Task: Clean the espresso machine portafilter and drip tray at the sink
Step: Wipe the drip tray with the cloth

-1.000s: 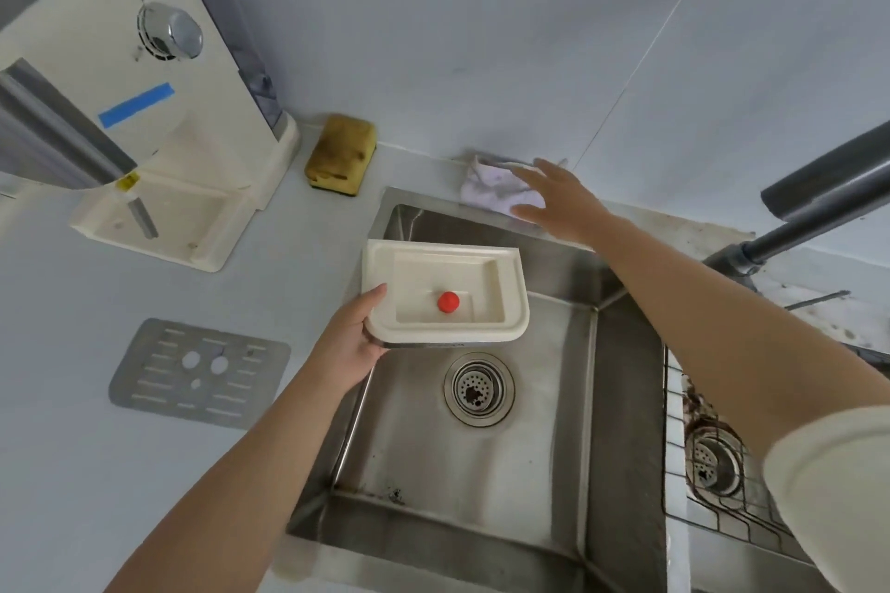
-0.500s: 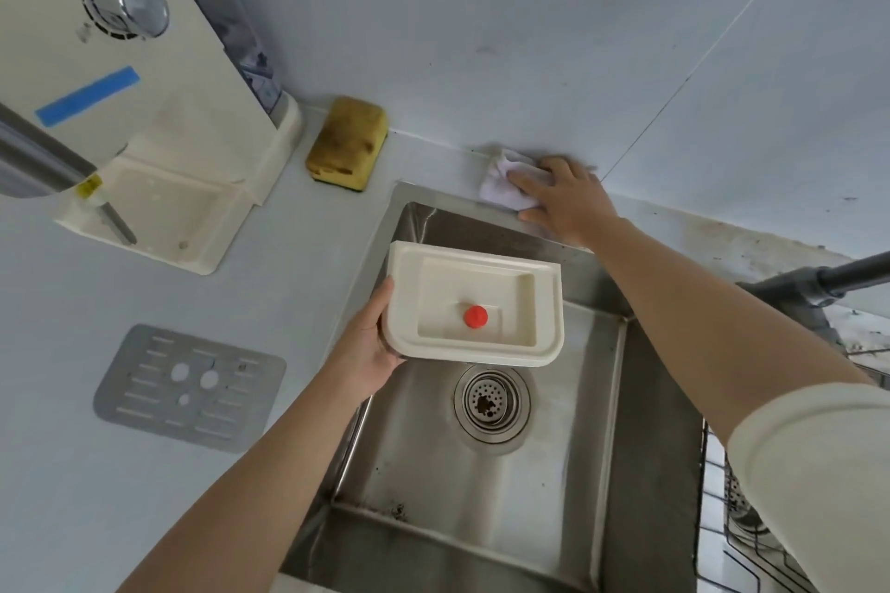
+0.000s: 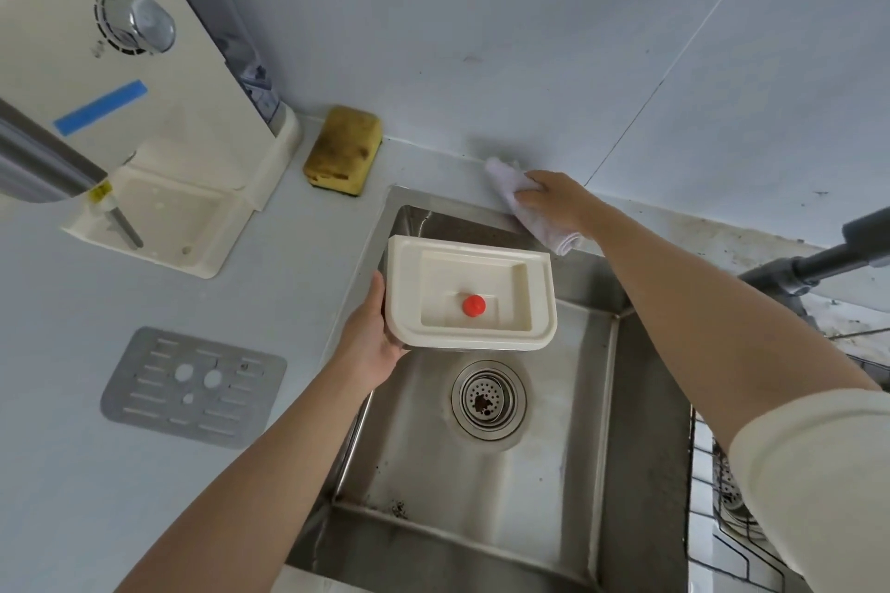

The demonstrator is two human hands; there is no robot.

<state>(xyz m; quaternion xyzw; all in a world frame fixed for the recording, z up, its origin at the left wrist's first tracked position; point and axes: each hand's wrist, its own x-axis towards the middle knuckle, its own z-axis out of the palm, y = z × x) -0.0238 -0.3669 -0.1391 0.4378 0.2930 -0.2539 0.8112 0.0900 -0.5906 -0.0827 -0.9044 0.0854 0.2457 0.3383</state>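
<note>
The left hand (image 3: 373, 342) is gripping the cream drip tray (image 3: 469, 299) by its left side, thumb up along the wall and fingers hidden underneath, holding it level over the back-left part of the sink (image 3: 554, 486), above the drain (image 3: 487, 399). A red float (image 3: 474, 305) is sitting in the tray's well. The right hand (image 3: 554, 202) is closing its fingers on a white cloth (image 3: 549, 229) at the sink's back edge, by the wall. The metal grate (image 3: 192, 388) is lying on the counter's left side; a sponge (image 3: 344, 149) is sitting at the counter's back edge beside the espresso machine (image 3: 120, 77). The portafilter is not showing.

Risks: the one-sided grip is likely letting the tray tip, spilling or dropping it into the basin; the cloth could be slipping off the edge.
</note>
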